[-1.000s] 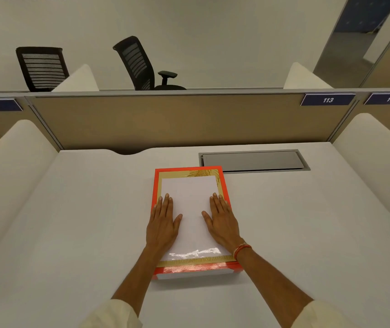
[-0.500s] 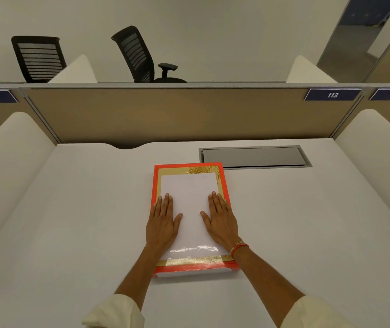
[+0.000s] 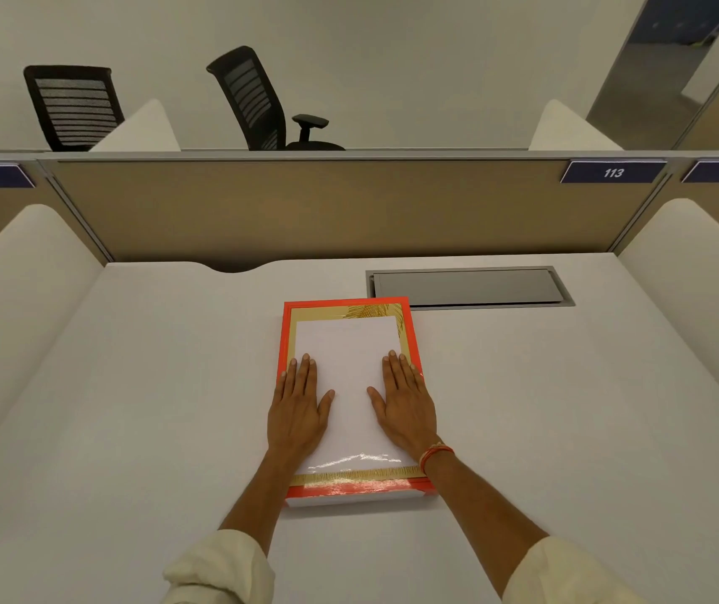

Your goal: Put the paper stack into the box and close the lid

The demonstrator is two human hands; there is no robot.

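Observation:
A flat box (image 3: 348, 307) with an orange-red border and a gold inner frame lies shut on the white desk (image 3: 130, 407), just in front of me. A glossy white rectangle (image 3: 349, 355) fills its top; I cannot tell whether this is paper or part of the lid. No separate paper stack shows anywhere. My left hand (image 3: 298, 407) rests flat, palm down, on the left half of the top. My right hand (image 3: 405, 407), with an orange thread at the wrist, rests flat on the right half. Neither hand holds anything.
A grey hatch (image 3: 466, 286) is set into the desk just behind the box to the right. A tan partition (image 3: 305, 207) closes the back, and white rounded dividers (image 3: 13, 307) (image 3: 697, 298) stand at both sides. Two black office chairs (image 3: 74, 106) (image 3: 253, 98) stand beyond the partition.
Both hands stay flat in the same places on the box. Only my view has shifted slightly.

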